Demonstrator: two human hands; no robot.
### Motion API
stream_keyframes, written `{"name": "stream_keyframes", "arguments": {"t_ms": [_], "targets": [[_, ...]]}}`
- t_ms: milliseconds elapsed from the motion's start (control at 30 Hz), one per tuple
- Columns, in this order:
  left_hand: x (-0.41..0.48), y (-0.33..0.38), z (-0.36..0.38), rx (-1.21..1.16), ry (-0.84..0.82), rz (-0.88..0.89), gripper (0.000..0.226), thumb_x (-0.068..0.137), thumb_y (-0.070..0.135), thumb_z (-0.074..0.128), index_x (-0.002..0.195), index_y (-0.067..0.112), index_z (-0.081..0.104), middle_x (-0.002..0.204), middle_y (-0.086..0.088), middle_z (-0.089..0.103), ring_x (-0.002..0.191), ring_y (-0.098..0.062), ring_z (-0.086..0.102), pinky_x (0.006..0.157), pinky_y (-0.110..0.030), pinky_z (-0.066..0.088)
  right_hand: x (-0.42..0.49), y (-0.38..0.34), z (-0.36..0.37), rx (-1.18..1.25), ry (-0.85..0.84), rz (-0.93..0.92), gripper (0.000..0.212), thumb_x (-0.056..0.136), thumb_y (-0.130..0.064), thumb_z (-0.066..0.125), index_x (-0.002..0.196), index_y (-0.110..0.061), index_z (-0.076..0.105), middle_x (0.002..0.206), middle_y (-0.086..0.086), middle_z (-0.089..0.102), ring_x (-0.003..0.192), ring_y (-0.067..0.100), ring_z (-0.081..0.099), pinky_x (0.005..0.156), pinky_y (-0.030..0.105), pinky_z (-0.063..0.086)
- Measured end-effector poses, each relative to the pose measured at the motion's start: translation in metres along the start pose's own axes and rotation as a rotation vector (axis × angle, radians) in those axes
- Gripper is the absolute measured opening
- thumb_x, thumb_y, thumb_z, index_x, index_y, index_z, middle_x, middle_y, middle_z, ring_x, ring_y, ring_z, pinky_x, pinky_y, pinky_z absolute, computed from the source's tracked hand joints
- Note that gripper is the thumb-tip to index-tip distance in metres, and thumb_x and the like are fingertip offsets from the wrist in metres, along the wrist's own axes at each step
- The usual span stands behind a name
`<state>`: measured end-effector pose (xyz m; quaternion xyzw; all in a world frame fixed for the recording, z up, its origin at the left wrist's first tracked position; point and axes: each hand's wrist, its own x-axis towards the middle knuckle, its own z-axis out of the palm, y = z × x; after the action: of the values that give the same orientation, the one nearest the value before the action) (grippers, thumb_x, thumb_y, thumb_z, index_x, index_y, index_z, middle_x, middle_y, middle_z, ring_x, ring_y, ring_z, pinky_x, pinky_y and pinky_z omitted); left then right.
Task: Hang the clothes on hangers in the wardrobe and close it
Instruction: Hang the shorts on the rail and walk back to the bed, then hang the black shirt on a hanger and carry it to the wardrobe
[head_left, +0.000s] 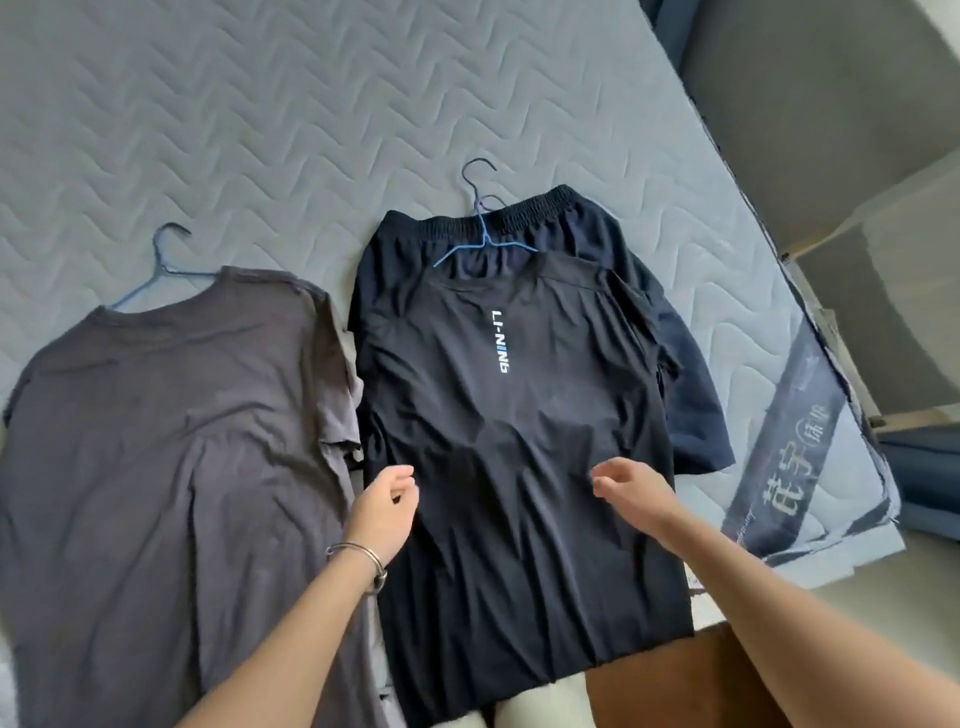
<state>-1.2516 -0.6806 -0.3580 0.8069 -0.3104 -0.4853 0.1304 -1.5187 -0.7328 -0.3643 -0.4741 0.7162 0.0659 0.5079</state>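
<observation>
Head view. Left hand (382, 506), bangle at the wrist, hovers over the left edge of the black T-shirt (498, 467); fingers loosely curled, holding nothing. Right hand (636, 493) hovers over the shirt's lower middle, fingers half spread, also empty. Cannot tell whether either one touches the cloth.

Black T-shirt lies flat on the quilted mattress (260, 104), centre of view, collar toward 12 o'clock, hem hanging over the near edge at 6 o'clock. A blue wire hanger (485, 236) sits at its collar, hook pointing to 12 o'clock, over the waistband of dark shorts (524, 213) lying under the shirt. Whether the hanger is inside the shirt's neck is unclear.

At 9 o'clock, just beside it, a grey T-shirt (171, 441) with a second hanger (166, 260) showing at its collar, seemingly threaded in.

Wardrobe not in view.

Handling, as a judgement: thin sports fabric, light, limp, probably a bit slick; it will sag and fold when lifted and may slide off a thin wire arm. Best taken by the hanger just under the hook, other hand steadying a shoulder seam. The wire likely bends under a hard pull.
</observation>
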Motion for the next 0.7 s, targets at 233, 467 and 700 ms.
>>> {"name": "stream_keyframes", "arguments": {"t_ms": [233, 467, 700], "targets": [[0.176, 0.077, 0.039, 0.451, 0.153, 0.382, 0.050, 0.096, 0.029, 0.037, 0.144, 0.016, 0.028, 0.156, -0.002, 0.021, 0.146, -0.018, 0.012, 0.117, -0.035, 0.011, 0.154, -0.131, -0.029, -0.122, 0.262, -0.269, 0.033, 0.090, -0.015, 0.049, 0.121, -0.011, 0.058, 0.126, 0.009, 0.059, 0.119, 0.025, 0.052, 0.097, 0.029, 0.037], [0.235, 0.019, 0.089, 0.776, 0.329, 0.456, 0.055, 0.094, 0.045, 0.016, 0.139, 0.019, 0.033, 0.145, -0.005, 0.044, 0.135, -0.021, 0.027, 0.108, -0.044, 0.017, 0.264, -0.198, -0.031, -0.347, 0.338, -0.454, 0.050, 0.092, -0.016, 0.044, 0.142, -0.013, 0.033, 0.146, 0.007, 0.036, 0.136, 0.026, 0.029, 0.111, 0.038, 0.026], [0.234, 0.021, 0.085, 0.753, 0.347, 0.497, 0.055, 0.086, 0.039, 0.034, 0.138, 0.020, 0.034, 0.144, -0.004, 0.046, 0.135, -0.020, 0.026, 0.107, -0.045, 0.019, 0.260, -0.215, -0.039, -0.444, 0.482, -0.516, 0.027, 0.091, -0.024, 0.048, 0.115, -0.018, 0.060, 0.114, 0.006, 0.059, 0.111, 0.028, 0.049, 0.095, 0.040, 0.033]]}}
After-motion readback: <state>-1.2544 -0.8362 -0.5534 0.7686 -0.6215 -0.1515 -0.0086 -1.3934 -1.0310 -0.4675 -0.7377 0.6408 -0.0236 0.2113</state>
